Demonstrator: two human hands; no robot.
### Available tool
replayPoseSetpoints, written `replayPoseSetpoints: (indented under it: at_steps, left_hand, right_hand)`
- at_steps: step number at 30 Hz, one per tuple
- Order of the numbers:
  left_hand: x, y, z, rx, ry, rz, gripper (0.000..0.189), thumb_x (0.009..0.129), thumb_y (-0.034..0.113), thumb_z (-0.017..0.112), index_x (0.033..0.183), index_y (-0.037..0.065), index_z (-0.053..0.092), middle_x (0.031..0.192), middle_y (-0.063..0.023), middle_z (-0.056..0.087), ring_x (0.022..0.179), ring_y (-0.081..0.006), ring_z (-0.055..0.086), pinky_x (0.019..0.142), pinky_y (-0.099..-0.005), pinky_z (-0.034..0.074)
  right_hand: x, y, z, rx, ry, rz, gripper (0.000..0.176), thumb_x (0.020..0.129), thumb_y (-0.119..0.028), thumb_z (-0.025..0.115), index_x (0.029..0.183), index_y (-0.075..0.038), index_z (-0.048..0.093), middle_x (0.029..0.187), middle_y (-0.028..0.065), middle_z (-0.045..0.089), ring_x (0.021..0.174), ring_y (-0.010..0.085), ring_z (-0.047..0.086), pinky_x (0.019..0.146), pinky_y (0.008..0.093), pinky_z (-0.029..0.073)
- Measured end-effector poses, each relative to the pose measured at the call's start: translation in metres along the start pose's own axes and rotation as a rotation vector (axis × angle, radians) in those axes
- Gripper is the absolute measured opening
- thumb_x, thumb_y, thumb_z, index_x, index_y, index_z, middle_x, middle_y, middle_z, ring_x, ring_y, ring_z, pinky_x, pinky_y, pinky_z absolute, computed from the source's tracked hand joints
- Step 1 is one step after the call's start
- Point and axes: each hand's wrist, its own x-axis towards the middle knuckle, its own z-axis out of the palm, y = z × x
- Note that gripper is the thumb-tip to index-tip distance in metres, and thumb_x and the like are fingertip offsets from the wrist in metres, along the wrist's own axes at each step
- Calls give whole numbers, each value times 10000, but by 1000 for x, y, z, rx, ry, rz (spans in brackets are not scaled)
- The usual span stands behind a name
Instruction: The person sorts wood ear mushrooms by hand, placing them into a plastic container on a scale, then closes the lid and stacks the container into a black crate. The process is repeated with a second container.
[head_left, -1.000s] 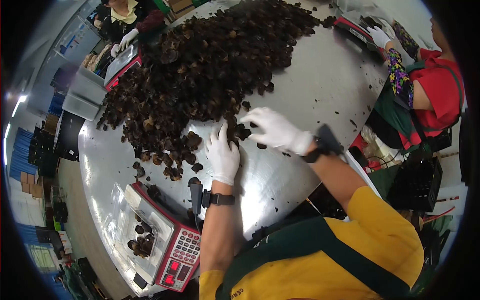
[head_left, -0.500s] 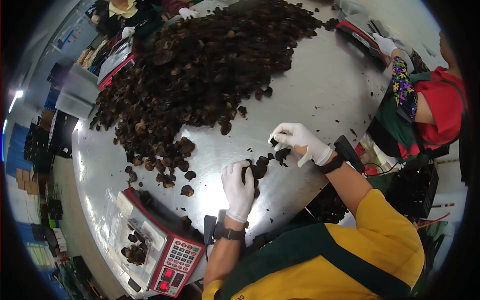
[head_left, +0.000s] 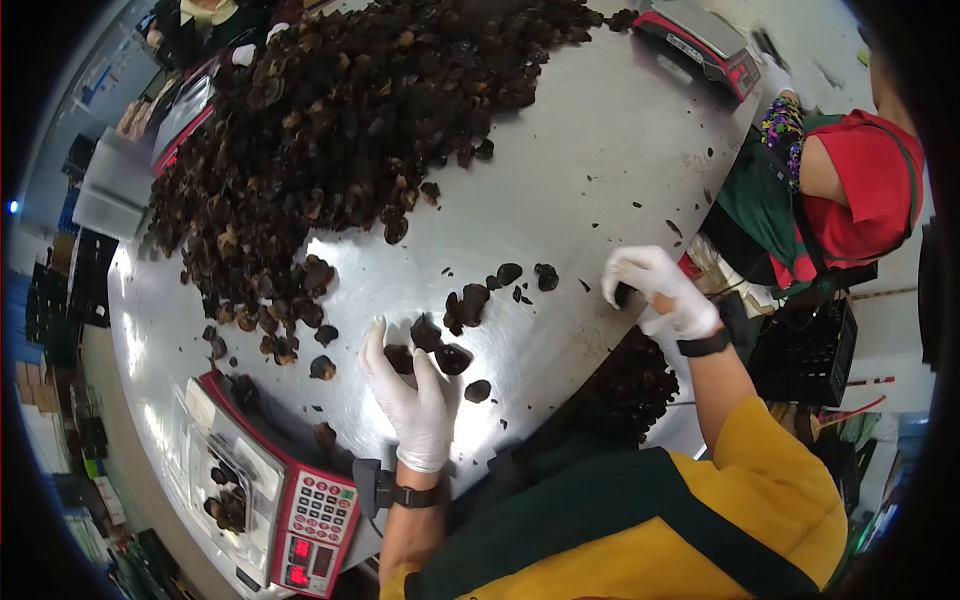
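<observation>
My left hand [head_left: 408,405], in a white glove, rests low over the metal table with thumb and fingers spread around a dark mushroom piece [head_left: 398,358]. Just beyond the fingertips lie several loose mushroom pieces [head_left: 453,358], dark and curled like wood ear. At the table's near edge, my gloved right hand [head_left: 660,290] is curled, with a small dark mushroom piece [head_left: 623,296] showing at its fingers. A large heap of the same mushrooms [head_left: 350,120] covers the far left of the table.
A red scale [head_left: 322,510] with lit digits carries a clear tray [head_left: 262,480] of mushrooms at the lower left. Other scales stand at the upper right [head_left: 700,45] and upper left [head_left: 183,120]. A co-worker in red [head_left: 865,185] is at the right. Dark pieces [head_left: 635,385] lie below the table edge.
My right hand has moved right, to the table's edge, with a dark piece. My left hand has opened its fingers, and the loose pieces now lie spread out. The whole view has shifted.
</observation>
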Motion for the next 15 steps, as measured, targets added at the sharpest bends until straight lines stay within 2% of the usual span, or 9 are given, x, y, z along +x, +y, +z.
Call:
replayPoseSetpoints:
  at_steps: [2, 3, 5, 6, 8, 10, 12, 14, 15]
  left_hand:
    - [-9, -2, -3, 26, 5, 1, 524, 886, -30, 556, 1399, -47, 450, 1333, -192, 493, 1253, -330, 499, 1111, -413, 359]
    - [-13, -5, -3, 3, 1, -6, 529, 885, -40, 553, 1403, -44, 448, 1326, -189, 493, 1248, -318, 498, 1107, -408, 363]
    - [-23, -10, -2, -27, -10, -27, 547, 883, -62, 544, 1418, -34, 435, 1319, -179, 487, 1236, -290, 501, 1099, -394, 371]
    - [-27, -13, -2, 37, -17, 11, 561, 880, -63, 547, 1427, -28, 427, 1336, -177, 480, 1247, -295, 496, 1101, -395, 369]
    - [-32, -11, -4, 24, -44, -28, 570, 870, -70, 542, 1423, -43, 409, 1372, -230, 458, 1294, -362, 463, 1126, -424, 354]
    - [-36, -8, -9, 30, -32, -27, 567, 871, -78, 536, 1423, -34, 416, 1371, -229, 460, 1296, -358, 463, 1116, -424, 360]
    - [-39, -13, -13, 85, 14, 21, 562, 872, -70, 546, 1419, -35, 425, 1371, -232, 461, 1300, -359, 461, 1109, -423, 366]
    - [-43, -12, -21, 93, 27, -10, 563, 861, -66, 565, 1409, -34, 440, 1378, -229, 459, 1293, -363, 464, 1104, -426, 373]
    - [-45, -13, -24, 144, 27, 22, 566, 856, -60, 564, 1410, -30, 447, 1380, -222, 467, 1306, -365, 458, 1122, -431, 355]
  right_hand:
    - [-24, 12, -13, 104, -41, -188, 301, 989, -259, 586, 947, 24, 678, 1014, 83, 683, 937, 163, 631, 859, 321, 500]
    - [-25, 8, -12, 107, -53, -193, 301, 989, -259, 586, 947, 24, 678, 1014, 83, 683, 937, 163, 631, 859, 321, 500]
    - [-25, -4, -8, -20, 114, -89, 241, 970, -185, 603, 1079, 13, 688, 1096, 98, 681, 1057, 202, 632, 958, 345, 478]
    - [-14, -13, 4, -93, 102, -202, 260, 942, -133, 611, 1160, -4, 669, 1168, 111, 664, 1122, 225, 616, 996, 355, 469]
    - [25, -28, 38, -306, 60, -448, 402, 887, -46, 610, 1289, -44, 625, 1306, 133, 615, 1232, 275, 575, 1071, 381, 439]
    - [64, -21, 82, -498, 2, -647, 563, 815, 5, 604, 1365, -112, 590, 1404, 146, 567, 1288, 324, 537, 1136, 419, 391]
    - [98, -6, 120, -898, 44, -839, 542, 835, -53, 618, 1363, -169, 600, 1389, 119, 591, 1303, 275, 540, 1154, 415, 366]
    - [107, -29, 133, -1087, -197, -566, 481, 847, -70, 620, 1318, -171, 637, 1288, 86, 664, 1259, 246, 578, 1152, 422, 351]
    - [107, -32, 131, -1085, -199, -575, 481, 847, -70, 620, 1318, -171, 637, 1288, 86, 664, 1259, 246, 578, 1152, 422, 351]
